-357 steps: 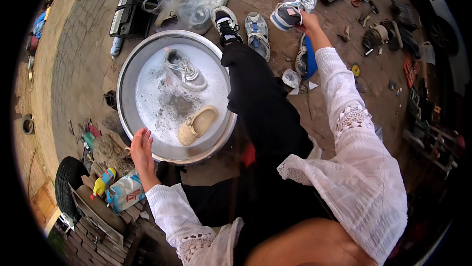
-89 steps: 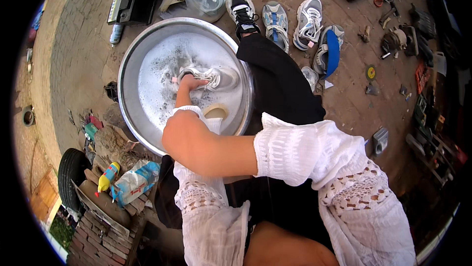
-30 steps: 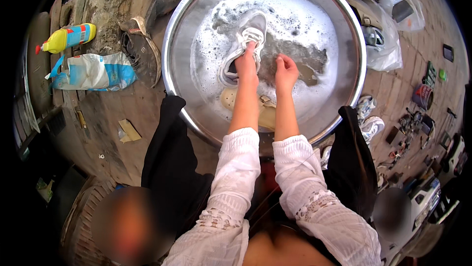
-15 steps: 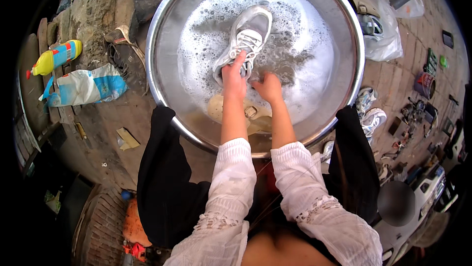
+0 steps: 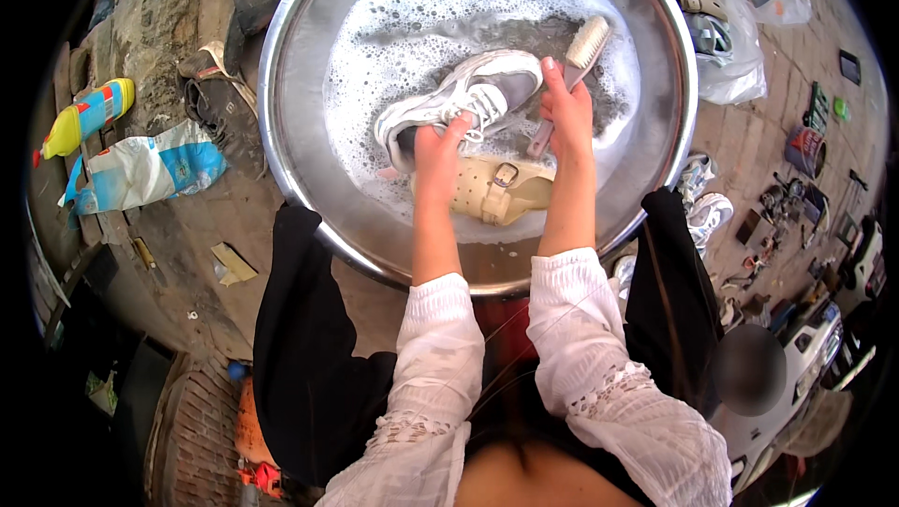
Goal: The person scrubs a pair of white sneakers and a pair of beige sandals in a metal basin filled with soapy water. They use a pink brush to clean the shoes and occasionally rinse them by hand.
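Note:
A wide metal basin [image 5: 300,170] holds soapy, foamy water. My left hand [image 5: 436,146] grips the heel end of a white and grey sneaker [image 5: 487,86] lying in the suds. My right hand [image 5: 566,114] is closed on the handle of a scrub brush [image 5: 582,44], its pale bristled head raised just right of the sneaker. A tan perforated sandal with a buckle [image 5: 492,191] lies in the water just below both hands.
A yellow spray bottle [image 5: 84,118] and a blue and white bag [image 5: 140,170] lie on the ground at left. More sneakers [image 5: 704,207] sit right of the basin, with a clear plastic bag [image 5: 740,58] above them and small clutter at far right.
My left hand has taken hold of the sneaker's heel. My right hand has come up out of the water holding the scrub brush beside the shoe. The view has drawn closer to the basin.

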The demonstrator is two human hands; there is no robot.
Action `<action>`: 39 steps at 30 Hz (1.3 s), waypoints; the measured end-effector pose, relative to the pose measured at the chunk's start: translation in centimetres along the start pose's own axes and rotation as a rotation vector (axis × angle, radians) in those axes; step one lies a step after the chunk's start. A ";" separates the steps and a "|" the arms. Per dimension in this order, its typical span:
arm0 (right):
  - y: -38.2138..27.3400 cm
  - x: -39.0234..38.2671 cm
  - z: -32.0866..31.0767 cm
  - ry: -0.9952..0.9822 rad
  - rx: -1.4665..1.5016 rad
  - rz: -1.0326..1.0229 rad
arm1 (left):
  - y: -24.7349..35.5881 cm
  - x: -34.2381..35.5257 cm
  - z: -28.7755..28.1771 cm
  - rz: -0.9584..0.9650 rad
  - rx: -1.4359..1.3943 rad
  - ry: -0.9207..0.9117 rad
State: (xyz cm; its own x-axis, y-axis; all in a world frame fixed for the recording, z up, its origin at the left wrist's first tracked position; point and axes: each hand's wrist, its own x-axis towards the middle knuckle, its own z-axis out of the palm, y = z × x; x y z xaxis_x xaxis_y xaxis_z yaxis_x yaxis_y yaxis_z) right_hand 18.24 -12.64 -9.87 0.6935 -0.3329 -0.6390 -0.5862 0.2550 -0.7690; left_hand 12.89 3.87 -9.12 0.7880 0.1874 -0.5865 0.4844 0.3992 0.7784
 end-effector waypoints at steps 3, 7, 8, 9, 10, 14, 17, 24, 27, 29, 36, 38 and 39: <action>1.1 1.3 1.1 -0.054 -0.141 -0.068 | -1.5 0.0 -1.0 -0.111 -0.309 0.027; 3.6 1.9 1.3 0.012 -0.127 0.001 | -3.4 0.3 -2.8 -0.301 -0.648 0.148; 4.1 2.0 1.2 0.029 -0.146 0.003 | -4.3 0.7 -3.1 -0.350 -0.602 0.208; 4.7 2.2 1.2 0.046 -0.165 0.003 | -5.0 1.1 -3.8 -0.366 -0.642 0.131; 5.2 2.4 1.1 0.062 -0.185 0.002 | -5.9 1.5 -4.3 -0.426 -0.646 0.090; 5.1 2.3 1.6 -0.018 -0.053 -0.039 | -7.2 2.4 -4.5 -0.591 -0.515 0.063; 5.0 2.4 1.3 -0.012 -0.094 -0.043 | -6.4 3.0 -3.6 -0.530 -0.317 -0.041; 6.7 1.9 -0.2 0.285 -0.423 -0.307 | -6.1 4.5 -2.9 -0.395 -0.652 0.126; 6.4 1.1 0.9 0.452 -0.661 -0.402 | -7.0 6.9 -3.4 -0.364 -0.772 0.216; 7.6 0.6 0.9 0.277 -0.770 -0.458 | -7.3 7.7 -3.5 -0.370 -0.837 0.180; 6.7 -9.6 4.2 -0.362 -0.807 -0.505 | -6.0 7.6 -4.5 -0.478 -0.664 0.114; 6.7 -8.4 5.4 -0.228 -1.012 -0.469 | -5.7 7.7 -4.2 -0.476 -0.791 0.035; 5.8 -6.8 6.0 -0.182 -1.091 -0.495 | -5.3 7.9 -3.8 -0.475 -0.851 -0.009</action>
State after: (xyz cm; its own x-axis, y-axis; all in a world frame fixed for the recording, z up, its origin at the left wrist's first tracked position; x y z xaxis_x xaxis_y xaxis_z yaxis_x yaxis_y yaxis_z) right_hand 12.67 -3.42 -10.10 0.9398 -0.0233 -0.3410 -0.2253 -0.7925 -0.5668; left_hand 15.09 6.67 -18.71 0.5860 -0.1655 -0.7933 0.3187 0.9471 0.0378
